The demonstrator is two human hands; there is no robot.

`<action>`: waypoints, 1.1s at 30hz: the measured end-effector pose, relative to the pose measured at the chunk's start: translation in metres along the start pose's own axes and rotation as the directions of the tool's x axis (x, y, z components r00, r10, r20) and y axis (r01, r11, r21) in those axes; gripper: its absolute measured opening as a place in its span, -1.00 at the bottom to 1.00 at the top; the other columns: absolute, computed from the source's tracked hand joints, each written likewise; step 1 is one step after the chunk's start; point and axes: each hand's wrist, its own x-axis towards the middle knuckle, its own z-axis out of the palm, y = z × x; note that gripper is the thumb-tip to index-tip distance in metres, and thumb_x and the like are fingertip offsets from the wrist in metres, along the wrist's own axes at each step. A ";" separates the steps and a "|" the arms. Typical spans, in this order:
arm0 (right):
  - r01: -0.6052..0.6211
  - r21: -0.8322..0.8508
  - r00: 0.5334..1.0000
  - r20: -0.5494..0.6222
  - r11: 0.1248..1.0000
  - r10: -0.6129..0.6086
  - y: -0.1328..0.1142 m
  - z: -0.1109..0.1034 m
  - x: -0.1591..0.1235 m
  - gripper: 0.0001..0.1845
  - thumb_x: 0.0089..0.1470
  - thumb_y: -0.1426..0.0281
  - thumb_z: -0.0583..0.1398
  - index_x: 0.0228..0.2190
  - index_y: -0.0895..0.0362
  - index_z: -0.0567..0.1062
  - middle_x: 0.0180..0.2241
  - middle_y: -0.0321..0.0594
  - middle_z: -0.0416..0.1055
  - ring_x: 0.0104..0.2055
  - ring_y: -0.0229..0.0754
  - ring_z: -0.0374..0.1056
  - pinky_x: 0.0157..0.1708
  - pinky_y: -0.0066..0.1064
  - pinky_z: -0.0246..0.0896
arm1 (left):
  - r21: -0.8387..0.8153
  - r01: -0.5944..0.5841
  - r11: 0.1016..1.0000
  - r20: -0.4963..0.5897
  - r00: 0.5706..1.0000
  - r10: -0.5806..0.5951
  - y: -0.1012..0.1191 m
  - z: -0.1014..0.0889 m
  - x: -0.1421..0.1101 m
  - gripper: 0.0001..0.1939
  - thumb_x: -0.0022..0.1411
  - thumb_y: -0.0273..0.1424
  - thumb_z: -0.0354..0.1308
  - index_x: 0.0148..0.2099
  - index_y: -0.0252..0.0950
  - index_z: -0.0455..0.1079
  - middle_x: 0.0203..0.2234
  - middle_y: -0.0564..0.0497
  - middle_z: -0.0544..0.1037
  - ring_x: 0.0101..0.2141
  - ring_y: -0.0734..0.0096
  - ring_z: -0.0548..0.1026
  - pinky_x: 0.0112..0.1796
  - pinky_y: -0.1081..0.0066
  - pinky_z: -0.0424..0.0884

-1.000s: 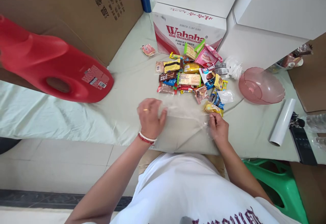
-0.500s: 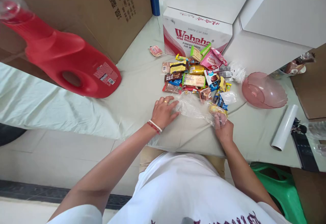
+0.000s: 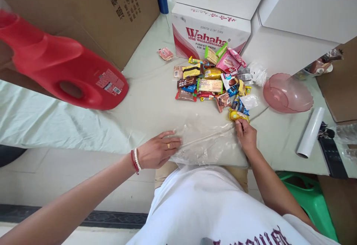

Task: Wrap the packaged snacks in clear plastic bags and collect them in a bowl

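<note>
A clear plastic bag (image 3: 208, 142) lies spread along the front of the table. My left hand (image 3: 160, 150), with its fingers stretched out, rests at the bag's left edge. At the upper right corner of the bag, my right hand (image 3: 245, 136) pinches the film, just below a yellow snack packet (image 3: 238, 115). Beyond the bag is a loose heap of wrapped snacks, among them a pale biscuit packet (image 3: 209, 85), a brown wrapper (image 3: 186, 95) and a pink packet (image 3: 229, 61).
A red jug (image 3: 95, 77) stands left by a cardboard box (image 3: 83, 18). Behind the snacks sits a white Wahaha carton (image 3: 206, 33). To the right are a pink bowl (image 3: 288, 94), a white roll (image 3: 311, 133) and, below the table, a green stool (image 3: 315, 196).
The crumpled bag is now spread flatter and nearer my body. My left hand has moved left and toward me; my right hand stays near the yellow packet.
</note>
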 end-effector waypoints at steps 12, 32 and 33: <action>0.070 0.035 0.997 0.004 0.997 -0.071 -0.052 -0.037 0.005 -0.62 0.32 0.11 0.09 -0.22 0.11 0.57 -0.38 -0.21 0.56 -0.38 -0.14 0.43 -0.27 -0.32 0.32 | 0.080 0.292 0.953 -0.256 0.930 -0.264 -0.003 0.032 0.035 -0.56 0.37 -0.24 0.09 -0.57 -0.26 0.32 -0.01 -0.01 0.66 0.03 0.16 0.56 0.08 0.05 0.31; 0.381 -0.056 0.906 0.222 0.923 -0.360 -0.075 -0.007 -0.027 -0.59 0.37 0.27 0.06 0.14 0.14 0.46 0.22 0.11 0.34 0.26 0.10 0.25 0.23 0.07 0.23 | 0.285 0.465 0.838 -0.264 0.879 -0.398 0.004 0.056 0.029 -0.13 0.31 -0.12 0.05 0.51 -0.36 -0.16 0.44 -0.34 0.05 0.40 -0.07 0.12 0.34 -0.30 -0.40; 0.437 -0.010 0.861 0.293 0.900 -0.415 -0.087 -0.007 -0.028 -0.61 0.37 0.30 0.06 0.12 0.13 0.48 0.18 0.07 0.39 0.23 0.06 0.28 0.21 0.02 0.26 | 0.256 0.466 0.847 -0.253 0.878 -0.406 0.003 0.054 0.028 -0.12 0.28 -0.16 0.05 0.50 -0.36 -0.17 0.44 -0.34 0.06 0.41 -0.06 0.11 0.34 -0.30 -0.39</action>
